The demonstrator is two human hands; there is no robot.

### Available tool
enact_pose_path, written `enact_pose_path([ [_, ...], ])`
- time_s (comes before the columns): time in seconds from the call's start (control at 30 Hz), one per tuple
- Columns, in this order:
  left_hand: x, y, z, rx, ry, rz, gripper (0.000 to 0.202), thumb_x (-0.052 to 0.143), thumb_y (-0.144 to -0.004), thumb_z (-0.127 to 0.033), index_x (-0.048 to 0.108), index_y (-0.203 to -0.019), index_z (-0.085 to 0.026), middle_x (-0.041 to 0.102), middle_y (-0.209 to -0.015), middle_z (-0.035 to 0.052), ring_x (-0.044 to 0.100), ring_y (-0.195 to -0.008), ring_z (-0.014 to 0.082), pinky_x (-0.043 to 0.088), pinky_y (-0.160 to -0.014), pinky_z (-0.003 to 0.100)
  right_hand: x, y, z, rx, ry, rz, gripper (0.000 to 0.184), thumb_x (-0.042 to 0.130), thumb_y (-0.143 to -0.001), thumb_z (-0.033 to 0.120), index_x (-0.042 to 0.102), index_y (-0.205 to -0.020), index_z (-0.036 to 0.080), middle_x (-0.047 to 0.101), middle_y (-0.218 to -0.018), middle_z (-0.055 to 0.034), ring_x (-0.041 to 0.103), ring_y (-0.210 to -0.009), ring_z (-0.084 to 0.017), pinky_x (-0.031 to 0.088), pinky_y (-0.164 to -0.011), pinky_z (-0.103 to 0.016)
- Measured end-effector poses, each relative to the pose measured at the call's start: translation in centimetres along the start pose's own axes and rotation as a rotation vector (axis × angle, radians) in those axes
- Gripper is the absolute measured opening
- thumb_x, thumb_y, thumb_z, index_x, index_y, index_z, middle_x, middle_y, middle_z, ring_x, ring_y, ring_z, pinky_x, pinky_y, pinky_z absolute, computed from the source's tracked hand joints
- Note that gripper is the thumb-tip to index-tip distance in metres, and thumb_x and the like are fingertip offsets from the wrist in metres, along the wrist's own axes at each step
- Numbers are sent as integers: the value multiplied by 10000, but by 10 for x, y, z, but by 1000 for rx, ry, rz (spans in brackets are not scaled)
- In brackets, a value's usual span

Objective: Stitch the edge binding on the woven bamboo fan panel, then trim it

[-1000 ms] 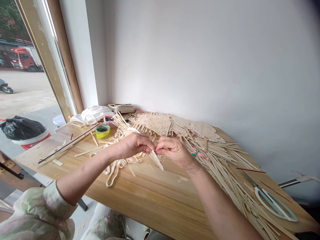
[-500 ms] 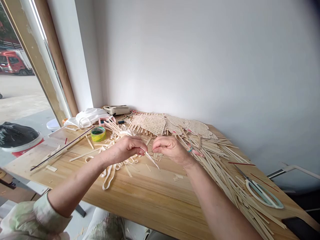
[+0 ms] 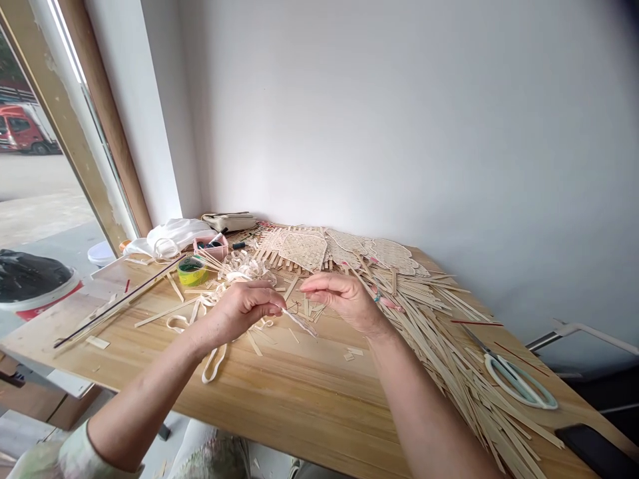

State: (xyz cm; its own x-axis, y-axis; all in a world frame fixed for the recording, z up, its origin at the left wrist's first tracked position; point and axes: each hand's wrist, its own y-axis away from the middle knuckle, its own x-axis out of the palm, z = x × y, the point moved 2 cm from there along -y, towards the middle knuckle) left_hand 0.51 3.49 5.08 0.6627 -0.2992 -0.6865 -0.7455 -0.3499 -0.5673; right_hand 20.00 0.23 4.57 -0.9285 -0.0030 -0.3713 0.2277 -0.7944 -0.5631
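Above the middle of the table, my left hand (image 3: 249,307) pinches a thin, pale flat piece with a white edge (image 3: 301,323). The piece is turned nearly edge-on, so its face hardly shows. A little to the right, my right hand (image 3: 344,299) is closed in a pinch, thumb against fingers. Whatever it holds is too fine to make out. A thin dark thread-like line (image 3: 294,306) shows between the two hands. Behind my left hand lies a tangle of white ribbon (image 3: 247,267), with a loop hanging toward the table's near side.
Woven pieces (image 3: 302,249) lie along the wall. Long flat strips (image 3: 439,352) spread over the right side, beside scissors (image 3: 519,379) and a dark phone (image 3: 596,449). Toward the left are a tape roll (image 3: 192,273), a pink box (image 3: 212,248) and a long thin rod (image 3: 120,303).
My right hand's fingers have straightened somewhat and risen slightly from the pale piece. My left hand keeps its pinch. The whole view has shifted a little.
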Motion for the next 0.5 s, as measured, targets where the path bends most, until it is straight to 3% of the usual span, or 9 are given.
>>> enact_pose_path([
  [0.17,2,4,0,7,-5,-53,141,501,-831,-176,635,-819,-132,629,-757,54,588,-687,111,444,-611,194,1,7,4,12,106,-81,98,579,-772,166,670,-785,200,665,-800,-30,605,-748,-131,481,-661,-248],
  [0.37,11,10,-3,12,-43,-116,133,494,-834,-151,624,-848,-129,622,-752,52,585,-670,103,443,-612,192,17,19,26,-62,365,-207,95,525,-796,142,594,-743,181,591,-745,-25,545,-708,-132,439,-638,-260],
  [0.5,17,13,-4,24,-49,-138,131,489,-835,-142,619,-857,-137,631,-779,52,591,-693,100,446,-623,188,21,25,28,-3,341,-248,129,490,-804,144,610,-814,190,584,-816,-33,540,-744,-135,430,-629,-253],
])
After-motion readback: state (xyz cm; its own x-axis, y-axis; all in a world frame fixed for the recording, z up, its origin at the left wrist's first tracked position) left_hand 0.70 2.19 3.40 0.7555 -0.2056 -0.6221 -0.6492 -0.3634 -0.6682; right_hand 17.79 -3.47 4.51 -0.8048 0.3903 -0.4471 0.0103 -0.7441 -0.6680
